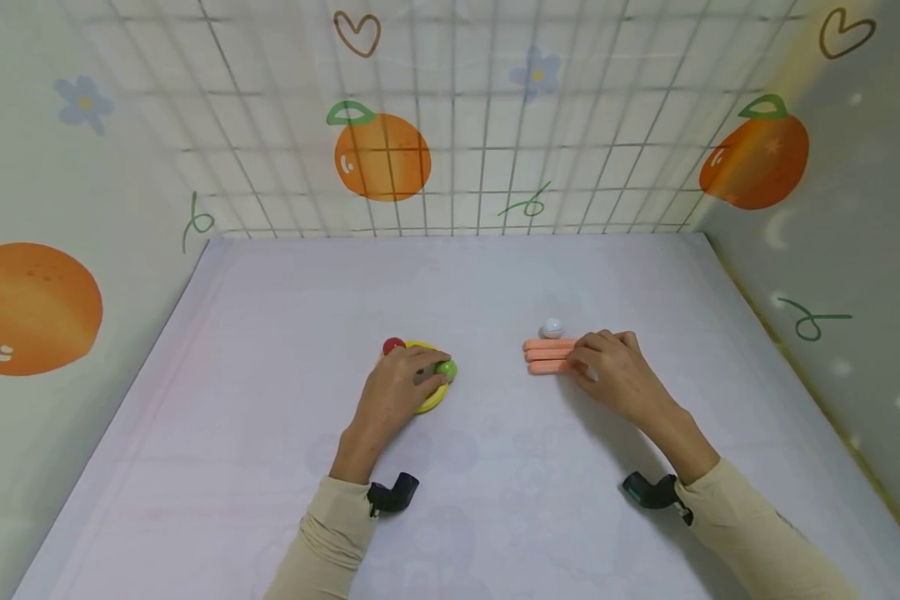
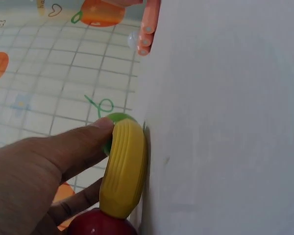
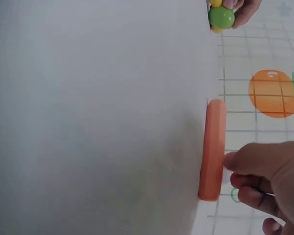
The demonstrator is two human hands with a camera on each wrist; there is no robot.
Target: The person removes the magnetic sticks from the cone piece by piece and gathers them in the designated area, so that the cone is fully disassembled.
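Observation:
My left hand [image 1: 397,387] is over a ring-shaped toy with a ridged yellow curved part [image 2: 123,169], a red ball [image 1: 393,343] and a green ball [image 1: 447,369]. Thumb and forefinger pinch the toy at the green ball; the palm hides part of the ring. To the right, three coral sticks [image 1: 546,356] lie side by side on the table. My right hand [image 1: 618,375] grips them near their right ends, its thumb by the nearest stick [image 3: 214,152] and its fingers bent over the tops. The right ends are hidden under the hand.
A small white ball [image 1: 552,328] sits just behind the sticks. Pale cloth covers the table [image 1: 480,500]. A white wire grid [image 1: 465,150] behind printed sheer cloth stands along the back, with printed cloth walls left and right.

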